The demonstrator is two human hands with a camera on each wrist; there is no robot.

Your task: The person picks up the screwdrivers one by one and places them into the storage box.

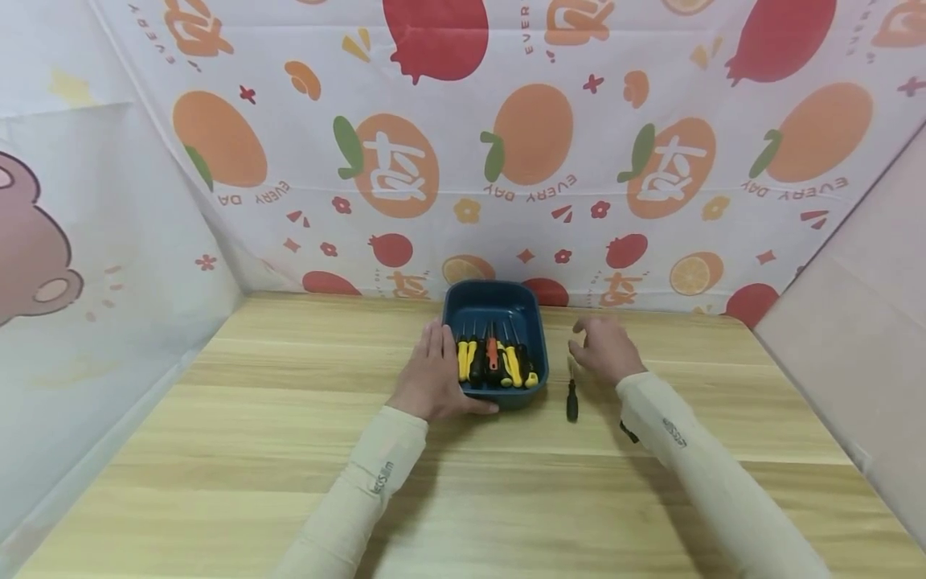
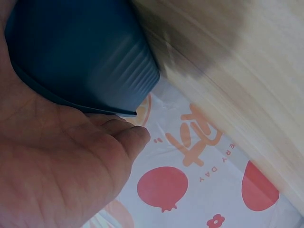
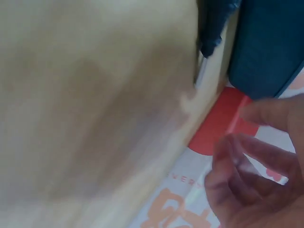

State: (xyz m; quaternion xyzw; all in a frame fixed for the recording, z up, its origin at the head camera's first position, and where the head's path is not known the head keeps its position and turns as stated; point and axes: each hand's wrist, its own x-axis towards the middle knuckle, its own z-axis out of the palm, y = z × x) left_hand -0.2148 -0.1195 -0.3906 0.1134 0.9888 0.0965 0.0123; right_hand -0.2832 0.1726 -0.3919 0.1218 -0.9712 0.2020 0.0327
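Note:
A dark blue plastic box (image 1: 510, 398) stands near the back edge of the table, holding several screwdrivers (image 1: 473, 360) with yellow, black and orange handles. My left hand (image 1: 432, 378) rests against its left side, fingers straight along the rim and thumb along the front wall. In the left wrist view, that palm and its fingers (image 2: 124, 135) lie against the box's rim. One black-handled screwdriver (image 1: 572, 402) lies on the table to the right of the box, its shaft pointing to the back. Just beyond its tip, my right hand (image 1: 606, 347) hovers with loosely bent fingers and nothing between them.
The wooden table (image 1: 253, 418) reaches back to a white cloth (image 1: 463, 225) printed with fruit. More pale cloth (image 1: 130, 265) hangs at the left, and a plain pale wall (image 1: 868, 322) borders the right. A small dark thing (image 1: 628, 433) shows beneath the right sleeve.

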